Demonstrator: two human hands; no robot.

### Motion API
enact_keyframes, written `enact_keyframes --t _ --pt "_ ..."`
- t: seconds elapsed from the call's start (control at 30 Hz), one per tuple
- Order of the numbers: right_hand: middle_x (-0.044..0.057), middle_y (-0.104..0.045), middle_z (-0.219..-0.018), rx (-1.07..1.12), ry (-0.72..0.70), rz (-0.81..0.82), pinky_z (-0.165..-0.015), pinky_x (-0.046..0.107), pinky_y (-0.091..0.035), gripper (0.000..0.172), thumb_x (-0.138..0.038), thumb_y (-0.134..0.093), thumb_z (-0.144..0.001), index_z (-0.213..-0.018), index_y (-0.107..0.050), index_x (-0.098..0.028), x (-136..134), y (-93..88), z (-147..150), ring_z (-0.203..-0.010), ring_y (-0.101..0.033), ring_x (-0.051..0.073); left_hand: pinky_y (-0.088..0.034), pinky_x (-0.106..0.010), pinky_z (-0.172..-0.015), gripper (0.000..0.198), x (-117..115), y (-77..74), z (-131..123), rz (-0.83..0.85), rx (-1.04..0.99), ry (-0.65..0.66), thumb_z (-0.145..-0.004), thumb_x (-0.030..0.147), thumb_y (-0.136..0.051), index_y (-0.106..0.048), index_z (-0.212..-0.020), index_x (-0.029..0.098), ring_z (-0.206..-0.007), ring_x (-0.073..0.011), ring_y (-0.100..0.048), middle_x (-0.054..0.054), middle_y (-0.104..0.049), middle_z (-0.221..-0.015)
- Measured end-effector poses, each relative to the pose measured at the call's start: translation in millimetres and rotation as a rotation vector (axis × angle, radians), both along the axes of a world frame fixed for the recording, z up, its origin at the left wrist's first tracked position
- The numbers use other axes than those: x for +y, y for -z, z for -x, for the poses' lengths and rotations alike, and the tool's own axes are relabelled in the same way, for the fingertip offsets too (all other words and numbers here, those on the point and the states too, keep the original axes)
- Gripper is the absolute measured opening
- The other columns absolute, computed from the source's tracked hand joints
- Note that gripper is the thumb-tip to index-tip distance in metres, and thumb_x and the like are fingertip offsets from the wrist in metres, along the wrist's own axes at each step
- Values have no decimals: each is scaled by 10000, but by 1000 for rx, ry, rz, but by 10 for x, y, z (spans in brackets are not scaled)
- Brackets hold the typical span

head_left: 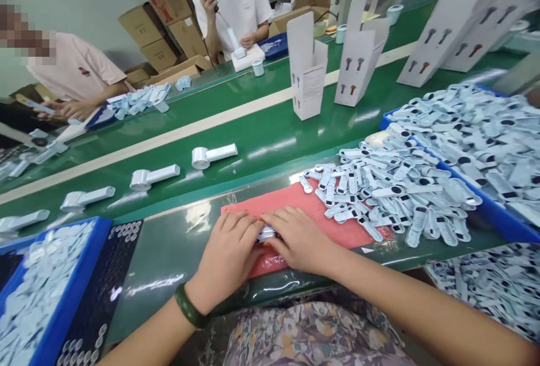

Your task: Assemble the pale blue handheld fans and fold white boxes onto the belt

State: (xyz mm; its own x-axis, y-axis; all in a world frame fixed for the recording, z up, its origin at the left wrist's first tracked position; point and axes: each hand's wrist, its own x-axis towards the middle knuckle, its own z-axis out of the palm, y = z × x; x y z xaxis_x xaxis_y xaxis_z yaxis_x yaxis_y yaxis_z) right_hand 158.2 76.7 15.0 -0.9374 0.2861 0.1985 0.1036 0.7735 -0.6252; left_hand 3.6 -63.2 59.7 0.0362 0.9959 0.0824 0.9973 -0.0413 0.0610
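One left hand [230,256], one right hand [300,239], both grips closed on one silvery piece [266,235] over the red sheet [324,221]; uneven pressure, we judge, could skew or slip it. Its long axis we read as left to right; ends hidden, we cannot tell its facing. Beyond: four pale devices [163,174] on the green belt [261,132].

A thick, glossy, dark-green round bangle [190,307] rings the left wrist. Both hands [230,251] and forearms [379,279] are bare. The fabric garment [312,335] below carries a dense floral print in mauve, white and yellow.
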Motion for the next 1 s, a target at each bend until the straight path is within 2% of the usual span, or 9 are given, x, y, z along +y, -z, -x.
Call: enact_keyframes --t 0.1,0.23,0.43,0.53,0.63,0.7,0.8,0.9,1.0 --pt "103 -601 -1334 47 211 -85 -992 460 -386 397 -359 -544 -1006 -1351 -548 -163 209 -100 -51 -1168 -509 292 -419 -645 -1045 332 201 -130 207 28 117 100 -855 78 -565 -586 -1174 165 -1103 -339 -595 -112 -690 -1116" --pt "151 -636 -1134 -154 506 -372 -834 481 -383 319 -366 -560 -996 -1225 -623 -153 541 -227 -3 -1040 -523 347 -268 -751 -1119 322 888 -335 716 -35 323 180 -877 84 -525 -639 -1152 204 -1351 -403 -453 -132 -671 -1196" --pt "112 -636 -990 -395 441 -473 -753 456 -406 183 -108 -511 -969 -1044 -667 -166 642 -240 259 -921 -587 312 -179 -768 -1153 351 2199 -238 1459 -48 364 -42 -872 35 -521 -748 -1041 242 -1521 -430 -178 -142 -420 -1552" --pt "121 -629 -1009 -434 423 -416 -790 472 -436 280 -51 -484 -947 -1131 -665 -159 615 -227 285 -917 -607 312 -333 -630 -1159 489 2531 -69 1674 -14 290 -91 -869 -3 -464 -738 -1152 286 -1484 -385 -315 -118 -427 -1561" --pt "110 -612 -1047 -269 384 -202 -826 462 -463 354 -65 -467 -956 -1248 -624 -191 537 -234 212 -924 -606 286 -407 -414 -1150 642 2465 -32 1896 4 207 -150 -894 31 -442 -490 -1476 297 -1440 -260 -417 -109 -378 -1600" --pt "77 -598 -1073 -48 355 83 -828 399 -487 347 -96 -483 -963 -1260 -600 -233 432 -227 148 -931 -607 235 -382 -453 -1165 612 2212 -97 2078 1 171 -243 -944 176 -475 -369 -1545 221 -1463 -287 -373 -147 -363 -1604" --pt "33 -602 -1028 104 302 385 -781 328 -496 279 -76 -506 -929 -1123 -619 -241 226 -152 78 -894 -617 183 -447 -511 -1080 440 1685 -218 2312 61 125 -382 -979 409 -460 -596 -1344 207 -1359 -353 -490 -143 -611 -1385" --pt "49 -621 -1002 -13 276 289 -789 396 -490 232 -86 -497 -936 -1065 -636 -220 58 -13 26 -908 -621 238 -552 -345 -817 364 1253 -231 2365 139 54 -441 -961 491 -466 -671 -1147 254 -964 -267 -697 -56 -741 -1015" --pt "87 -625 -994 -113 281 87 -813 473 -482 178 -131 -501 -963 -1025 -658 -186 2 87 -64 -935 -610 300 -524 -320 -709 358 1041 -156 2207 145 25 -439 -858 466 -626 -645 -1137 243 -877 -259 -684 -48 -712 -1001"
